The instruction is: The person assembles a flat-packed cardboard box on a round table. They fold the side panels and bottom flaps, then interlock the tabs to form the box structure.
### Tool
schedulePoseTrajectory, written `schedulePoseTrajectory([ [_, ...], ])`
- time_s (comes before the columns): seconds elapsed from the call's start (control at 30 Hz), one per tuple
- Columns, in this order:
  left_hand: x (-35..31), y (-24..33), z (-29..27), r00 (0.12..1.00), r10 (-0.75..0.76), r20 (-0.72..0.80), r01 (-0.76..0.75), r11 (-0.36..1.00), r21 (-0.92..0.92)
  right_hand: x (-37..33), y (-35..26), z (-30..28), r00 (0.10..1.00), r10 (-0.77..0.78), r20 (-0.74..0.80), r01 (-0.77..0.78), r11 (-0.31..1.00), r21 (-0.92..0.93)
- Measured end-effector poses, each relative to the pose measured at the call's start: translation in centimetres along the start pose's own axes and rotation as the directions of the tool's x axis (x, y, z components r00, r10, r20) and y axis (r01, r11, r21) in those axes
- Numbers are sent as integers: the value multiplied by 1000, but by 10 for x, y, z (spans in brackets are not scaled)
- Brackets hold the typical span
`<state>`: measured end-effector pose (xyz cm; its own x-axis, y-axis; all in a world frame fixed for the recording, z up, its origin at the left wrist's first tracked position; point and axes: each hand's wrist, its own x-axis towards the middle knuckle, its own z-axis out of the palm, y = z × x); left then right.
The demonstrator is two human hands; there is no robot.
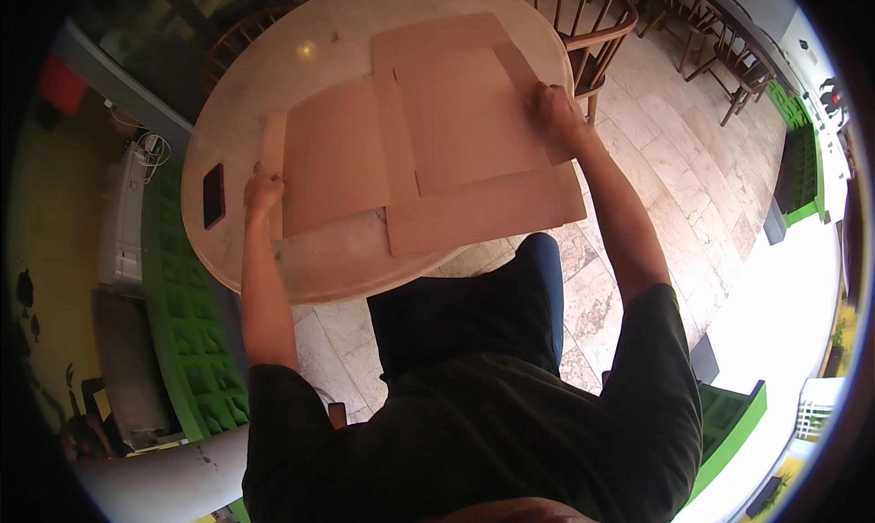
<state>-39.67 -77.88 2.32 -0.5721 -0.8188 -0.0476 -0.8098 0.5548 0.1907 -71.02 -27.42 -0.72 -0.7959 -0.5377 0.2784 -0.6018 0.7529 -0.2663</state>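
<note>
A brown cardboard box blank (456,113) lies unfolded on the round table (319,272), with creases, slits and flaps along its sides. Its lower right flap sticks out past the table's near edge. My left hand (264,191) is closed on the narrow strip at the cardboard's left edge. On the opposite side, my right hand (560,120) grips the right-hand flap, which tilts up from the panel. The fingertips under the cardboard are hidden on both sides.
A dark phone (214,196) lies on the table left of my left hand. A wooden chair (597,35) stands against the table's far right side, and another (241,44) at the far left. Green latticed units (187,331) flank the left side.
</note>
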Motion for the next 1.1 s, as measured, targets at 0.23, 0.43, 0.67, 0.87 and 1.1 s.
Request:
schedulePoseTrajectory([
  [0.23,-52,54,-16,944,218,-247,-194,974,118,-59,9,-39,996,88,23,-84,791,607],
  [0.43,-128,214,18,392,846,-361,-920,354,-168,-106,16,-55,987,-135,86,36,712,701],
  [0.67,-184,334,100,189,950,-247,-909,75,-409,-108,19,-56,993,-116,6,99,865,491],
  [0.87,-176,333,116,167,928,-333,-908,13,-419,-92,16,-24,976,-13,-218,119,868,482],
  [1.1,-188,359,103,424,857,-294,-864,286,-414,-86,1,-18,949,302,-94,-203,809,552],
])
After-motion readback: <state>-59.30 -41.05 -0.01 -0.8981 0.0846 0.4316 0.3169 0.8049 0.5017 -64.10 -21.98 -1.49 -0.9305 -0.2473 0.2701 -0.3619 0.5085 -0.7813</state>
